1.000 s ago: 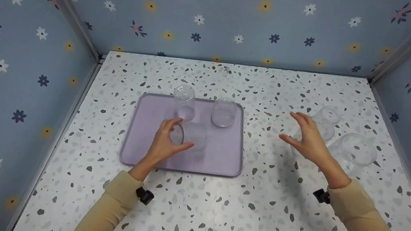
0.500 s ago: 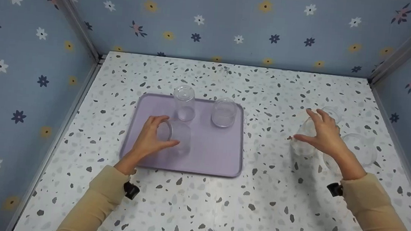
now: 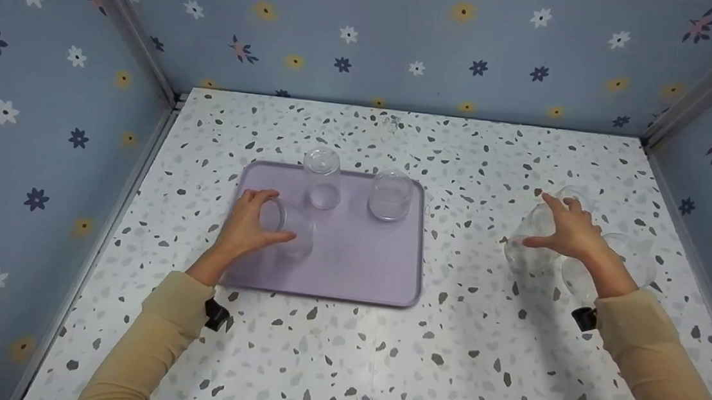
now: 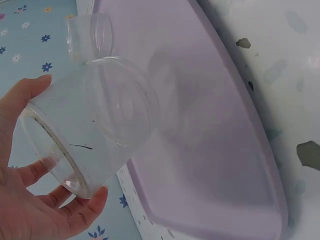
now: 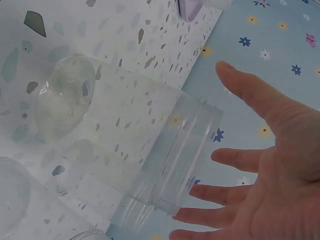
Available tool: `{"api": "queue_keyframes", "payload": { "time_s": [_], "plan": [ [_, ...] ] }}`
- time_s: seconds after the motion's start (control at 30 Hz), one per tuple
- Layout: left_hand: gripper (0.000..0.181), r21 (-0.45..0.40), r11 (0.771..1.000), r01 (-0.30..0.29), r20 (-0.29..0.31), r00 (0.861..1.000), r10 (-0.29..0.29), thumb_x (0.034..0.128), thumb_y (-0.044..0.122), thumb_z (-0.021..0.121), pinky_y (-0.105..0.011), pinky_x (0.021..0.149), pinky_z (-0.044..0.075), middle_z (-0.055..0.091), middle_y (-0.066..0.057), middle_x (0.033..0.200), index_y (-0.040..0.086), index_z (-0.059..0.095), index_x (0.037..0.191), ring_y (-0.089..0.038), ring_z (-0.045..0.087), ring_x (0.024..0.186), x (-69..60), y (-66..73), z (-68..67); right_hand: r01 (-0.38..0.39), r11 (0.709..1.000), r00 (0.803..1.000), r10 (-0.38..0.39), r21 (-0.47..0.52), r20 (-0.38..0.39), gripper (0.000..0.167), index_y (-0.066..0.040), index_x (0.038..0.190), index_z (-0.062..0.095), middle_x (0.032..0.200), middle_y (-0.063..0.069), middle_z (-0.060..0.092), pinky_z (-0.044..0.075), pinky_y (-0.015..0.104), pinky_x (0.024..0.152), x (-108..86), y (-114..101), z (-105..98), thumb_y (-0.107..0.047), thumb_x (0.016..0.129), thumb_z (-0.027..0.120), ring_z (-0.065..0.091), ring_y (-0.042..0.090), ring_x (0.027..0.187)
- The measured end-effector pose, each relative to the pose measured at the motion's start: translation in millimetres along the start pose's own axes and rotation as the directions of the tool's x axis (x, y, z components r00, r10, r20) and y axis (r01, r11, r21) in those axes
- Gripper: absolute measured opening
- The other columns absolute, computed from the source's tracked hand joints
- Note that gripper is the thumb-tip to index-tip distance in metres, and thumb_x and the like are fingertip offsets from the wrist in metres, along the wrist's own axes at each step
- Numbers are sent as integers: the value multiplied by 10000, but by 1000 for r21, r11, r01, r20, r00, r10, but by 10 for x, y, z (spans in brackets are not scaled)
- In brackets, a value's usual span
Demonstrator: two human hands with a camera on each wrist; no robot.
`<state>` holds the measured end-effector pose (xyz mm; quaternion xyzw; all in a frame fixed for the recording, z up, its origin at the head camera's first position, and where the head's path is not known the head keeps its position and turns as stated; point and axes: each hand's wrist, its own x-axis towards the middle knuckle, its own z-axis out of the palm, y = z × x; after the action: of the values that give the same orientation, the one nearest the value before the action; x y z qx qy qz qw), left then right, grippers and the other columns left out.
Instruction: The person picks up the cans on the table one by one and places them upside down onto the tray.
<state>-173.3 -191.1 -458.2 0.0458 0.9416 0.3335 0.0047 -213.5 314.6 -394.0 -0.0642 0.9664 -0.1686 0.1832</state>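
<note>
My left hand (image 3: pixel 244 222) grips a clear jar (image 3: pixel 298 230) near its rim, thumb on one side and fingers on the other. In the left wrist view, the jar (image 4: pixel 95 125) is tilted, its base towards the lilac tray (image 3: pixel 356 274); whether it touches the tray I cannot tell. My right hand (image 3: pixel 575 235) is spread over a clear jar (image 3: pixel 519 253) on the table. From the right wrist, this jar (image 5: pixel 145 125) shows a threaded neck, with a small gap visible between it and the fingers.
A tall clear container (image 3: pixel 321 181) and a shorter clear jar (image 3: pixel 390 196) stand along the tray's far side. More clear vessels, a wide one (image 3: pixel 641 257) and one behind my right hand, stand at the right. Flowered walls border the table.
My left hand has carried its jar leftward over the tray. My right hand has moved right, coming over the nearest jar there.
</note>
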Motion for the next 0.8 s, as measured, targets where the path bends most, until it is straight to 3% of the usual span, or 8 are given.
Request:
{"api": "queue_keyframes", "payload": {
  "time_s": [0.3,0.57,0.8],
  "plan": [
    [790,55,997,59,30,998,-60,634,382,758,-504,838,381,383,-218,1148,39,417,1259,-352,398,1045,133,-49,-145,55,997,998,-56,-45,-34,759,98,1326,262,1245,424,201,310,621,822,38,55,-2,-221,771,670,295,555,1073],
    [794,106,992,74,38,996,-79,644,373,757,-497,828,385,385,-234,1136,16,412,1264,-359,384,1037,260,-94,-251,65,996,997,-68,-67,-42,738,79,1310,311,1225,410,256,335,608,795,44,61,-22,-230,757,688,344,534,1037],
    [809,140,985,98,57,993,-107,648,393,750,-504,836,379,376,-235,1130,8,405,1270,-362,368,1042,382,-108,-267,78,993,995,-83,-92,-61,733,78,1292,341,1204,403,293,356,595,776,45,69,-29,-237,738,705,380,521,1009]
  ]
}}
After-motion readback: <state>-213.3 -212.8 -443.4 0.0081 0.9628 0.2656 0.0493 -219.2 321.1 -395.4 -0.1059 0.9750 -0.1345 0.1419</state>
